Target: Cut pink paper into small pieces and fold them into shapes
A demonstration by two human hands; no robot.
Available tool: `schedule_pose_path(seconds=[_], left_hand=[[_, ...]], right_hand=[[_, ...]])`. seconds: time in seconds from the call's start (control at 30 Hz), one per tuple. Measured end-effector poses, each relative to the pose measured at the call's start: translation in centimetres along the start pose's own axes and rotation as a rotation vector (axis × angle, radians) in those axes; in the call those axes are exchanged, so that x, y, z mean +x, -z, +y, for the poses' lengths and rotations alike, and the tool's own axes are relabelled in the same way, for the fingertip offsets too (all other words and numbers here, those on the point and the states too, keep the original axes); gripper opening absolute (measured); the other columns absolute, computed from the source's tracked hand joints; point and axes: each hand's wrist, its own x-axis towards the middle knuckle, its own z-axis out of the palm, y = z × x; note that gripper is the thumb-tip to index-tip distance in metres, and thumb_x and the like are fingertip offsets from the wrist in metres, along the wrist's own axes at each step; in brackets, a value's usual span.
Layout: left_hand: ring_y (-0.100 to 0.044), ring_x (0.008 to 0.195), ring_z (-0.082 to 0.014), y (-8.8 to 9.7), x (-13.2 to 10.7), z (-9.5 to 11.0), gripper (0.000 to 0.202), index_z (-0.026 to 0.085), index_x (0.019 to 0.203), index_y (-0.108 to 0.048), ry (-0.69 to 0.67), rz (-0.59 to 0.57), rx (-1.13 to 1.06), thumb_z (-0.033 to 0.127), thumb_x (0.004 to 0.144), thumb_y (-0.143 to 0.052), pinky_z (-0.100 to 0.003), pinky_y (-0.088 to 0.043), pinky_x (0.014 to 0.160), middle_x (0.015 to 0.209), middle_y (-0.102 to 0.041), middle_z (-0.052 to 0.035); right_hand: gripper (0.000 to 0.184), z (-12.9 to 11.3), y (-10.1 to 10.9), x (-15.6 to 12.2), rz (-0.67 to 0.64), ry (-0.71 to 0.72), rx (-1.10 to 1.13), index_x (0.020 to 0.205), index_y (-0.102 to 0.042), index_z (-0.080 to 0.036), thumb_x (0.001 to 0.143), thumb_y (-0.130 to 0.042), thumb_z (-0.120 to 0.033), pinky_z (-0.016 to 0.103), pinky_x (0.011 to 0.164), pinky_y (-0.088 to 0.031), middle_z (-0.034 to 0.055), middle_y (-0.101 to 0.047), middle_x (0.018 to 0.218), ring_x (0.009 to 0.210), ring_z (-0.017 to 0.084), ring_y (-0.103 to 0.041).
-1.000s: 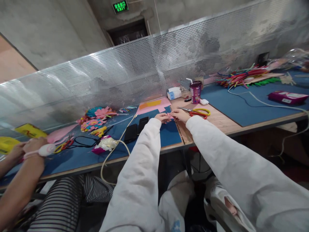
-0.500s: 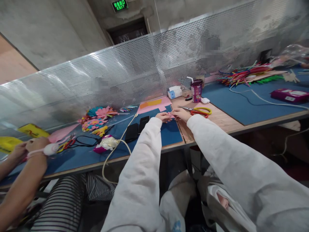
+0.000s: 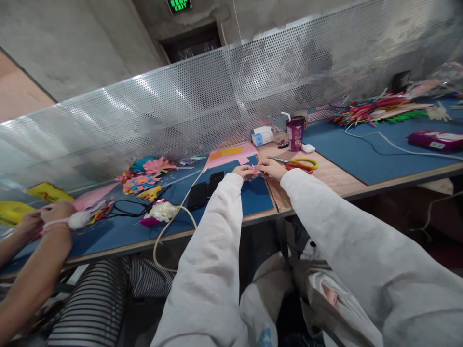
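The left hand (image 3: 245,172) and right hand (image 3: 271,168) each have a grip closed in a fingertip pinch on a small pink paper piece (image 3: 255,168), held between them over the blue part of the surface (image 3: 253,200), probably to steady it from both sides. Scissors (image 3: 307,163) lie just beyond the right hand, seemingly for easy reach. The green sign (image 3: 180,6) reads "EXIT"; print on the purple cup (image 3: 295,135) is too small to read.
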Motion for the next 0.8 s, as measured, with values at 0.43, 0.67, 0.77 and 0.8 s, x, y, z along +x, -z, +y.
schedule_pose_path(seconds=[0.43, 0.67, 0.77, 0.8], left_hand=[[-0.059, 0.062, -0.0101, 0.5, 0.0, 0.1, 0.041, 0.017, 0.095, -0.058, -0.096, -0.003, -0.044, 0.015, 0.057, -0.071, -0.026, -0.047, 0.062, 0.069, -0.060, 0.0024], [-0.060, 0.061, -0.0111, 0.4, 0.1, 0.0, 0.031, 0.014, 0.080, -0.056, -0.088, 0.055, -0.054, 0.015, 0.055, -0.073, -0.026, -0.047, 0.060, 0.068, -0.062, 0.0007], [-0.060, 0.062, -0.0114, 0.3, -0.1, 0.0, 0.030, 0.014, 0.077, -0.055, -0.088, 0.060, -0.059, 0.015, 0.053, -0.074, -0.026, -0.047, 0.061, 0.068, -0.062, 0.0003], [-0.060, 0.062, -0.0115, 0.3, -0.1, 0.1, 0.030, 0.014, 0.076, -0.055, -0.084, 0.063, -0.056, 0.016, 0.052, -0.075, -0.027, -0.047, 0.061, 0.067, -0.062, 0.0002]], right_hand=[[0.012, -1.8, -0.5, -0.9, 0.003, -0.005, -0.025, 0.078, -0.055, -0.013, 0.072, -0.061, -0.022, 0.018, 0.045, -0.035, -0.0056, -0.051, 0.054, 0.045, 0.006, -0.045], [0.006, -1.6, -0.5, -0.6, 0.011, 0.018, -0.024, 0.074, -0.057, -0.013, 0.072, -0.061, -0.016, 0.020, 0.050, -0.040, -0.0037, -0.056, 0.059, 0.048, 0.006, -0.047], [0.002, -1.3, -0.4, -0.5, 0.013, 0.033, -0.050, 0.073, -0.058, -0.013, 0.073, -0.058, -0.015, 0.019, 0.049, -0.040, -0.0040, -0.056, 0.057, 0.047, 0.006, -0.047], [0.002, -1.2, -0.3, -0.5, 0.011, 0.039, -0.055, 0.073, -0.058, -0.013, 0.072, -0.059, -0.015, 0.019, 0.048, -0.040, -0.0038, -0.056, 0.057, 0.047, 0.006, -0.048]])
